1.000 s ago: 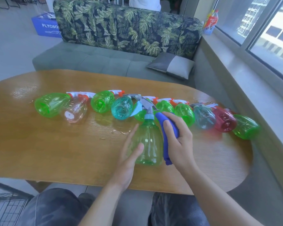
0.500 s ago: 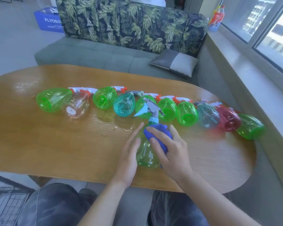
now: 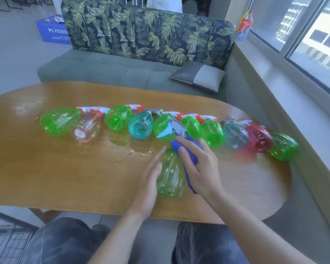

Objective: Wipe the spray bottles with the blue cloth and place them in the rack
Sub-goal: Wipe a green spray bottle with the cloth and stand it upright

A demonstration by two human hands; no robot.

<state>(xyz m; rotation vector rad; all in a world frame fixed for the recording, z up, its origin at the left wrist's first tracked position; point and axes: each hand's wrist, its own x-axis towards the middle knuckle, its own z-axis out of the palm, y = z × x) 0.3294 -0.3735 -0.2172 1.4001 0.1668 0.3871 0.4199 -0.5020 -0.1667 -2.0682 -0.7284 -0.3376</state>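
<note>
A green spray bottle (image 3: 171, 174) with a grey trigger head stands on the wooden table (image 3: 65, 168) in front of me. My left hand (image 3: 151, 180) rests flat against its left side with straight fingers. My right hand (image 3: 198, 164) holds the blue cloth (image 3: 187, 149) and presses it on the bottle's shoulder and right side. Behind them several spray bottles lie in a row on their sides: green (image 3: 58, 121), clear (image 3: 87, 127), teal (image 3: 140, 124) and red (image 3: 259, 139) ones.
A black wire rack (image 3: 6, 244) shows at the bottom left, below the table edge. A leaf-print sofa (image 3: 141, 35) with a grey cushion (image 3: 198, 76) stands behind the table. The window sill (image 3: 293, 88) runs along the right. Small crumbs (image 3: 139, 153) lie on the table.
My right hand has slid the blue cloth from the bottle's right side up onto its shoulder near the neck. My left hand stays against the bottle.
</note>
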